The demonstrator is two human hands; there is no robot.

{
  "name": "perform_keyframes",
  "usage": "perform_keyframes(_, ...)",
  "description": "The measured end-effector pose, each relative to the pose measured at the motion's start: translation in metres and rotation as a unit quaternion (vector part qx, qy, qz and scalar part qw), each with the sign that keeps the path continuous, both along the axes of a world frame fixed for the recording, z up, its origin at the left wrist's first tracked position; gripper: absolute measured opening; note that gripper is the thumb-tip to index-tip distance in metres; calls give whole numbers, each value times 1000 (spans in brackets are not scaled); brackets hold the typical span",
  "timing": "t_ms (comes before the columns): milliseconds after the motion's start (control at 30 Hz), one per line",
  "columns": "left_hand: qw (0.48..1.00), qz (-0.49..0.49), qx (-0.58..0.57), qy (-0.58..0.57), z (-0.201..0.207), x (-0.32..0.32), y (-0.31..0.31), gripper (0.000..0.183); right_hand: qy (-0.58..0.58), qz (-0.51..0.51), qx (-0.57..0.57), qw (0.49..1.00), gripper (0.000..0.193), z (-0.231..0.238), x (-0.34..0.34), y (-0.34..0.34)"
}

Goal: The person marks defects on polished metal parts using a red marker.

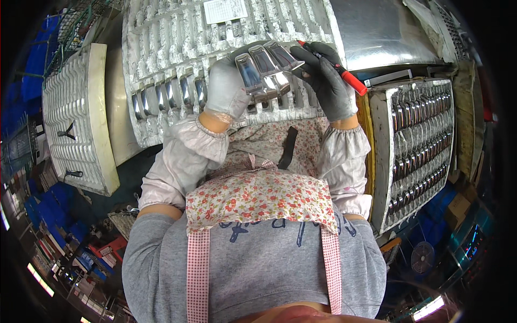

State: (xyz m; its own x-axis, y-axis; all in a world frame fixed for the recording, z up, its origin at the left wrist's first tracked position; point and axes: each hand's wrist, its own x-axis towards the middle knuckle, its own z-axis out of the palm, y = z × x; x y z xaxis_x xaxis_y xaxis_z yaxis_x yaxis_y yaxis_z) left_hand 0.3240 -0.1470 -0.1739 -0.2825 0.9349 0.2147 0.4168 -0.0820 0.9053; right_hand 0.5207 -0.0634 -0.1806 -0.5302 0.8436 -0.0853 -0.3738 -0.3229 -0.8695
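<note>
My left hand (223, 89), in a grey-white glove, is closed around several shiny chrome-like metal pieces (249, 72), held side by side above a slotted tray. I cannot tell their exact kind. My right hand (331, 89), in a darker grey glove, grips a red and black marker pen (353, 81) that lies across the fingers, its red end pointing down to the right. The right thumb and fingertips are at the end of the rightmost metal piece. Beneath both hands, the white slotted tray (161, 54) has a row of similar shiny pieces (171, 94) standing in its slots.
A paper sheet (225, 10) lies at the tray's far edge. To the right stands another tray (383, 161) filled with rows of shiny pieces. A pale slotted tray (102, 118) is at left, with two dark pieces on it. A bare metal surface (388, 32) lies far right.
</note>
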Motion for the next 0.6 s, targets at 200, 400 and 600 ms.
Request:
perform_keyframes(200,997,-42,38,49,-5,0,4,22,19,1,-9,1000,37,-4,4,1)
perform_keyframes(400,987,1,24,-159,-14,4,4,29,-10,-30,1,999,37,-7,5,-2)
perform_keyframes(600,995,-32,0,-92,-9,-4,4,34,-129,-154,244,949,32,26,0,-20)
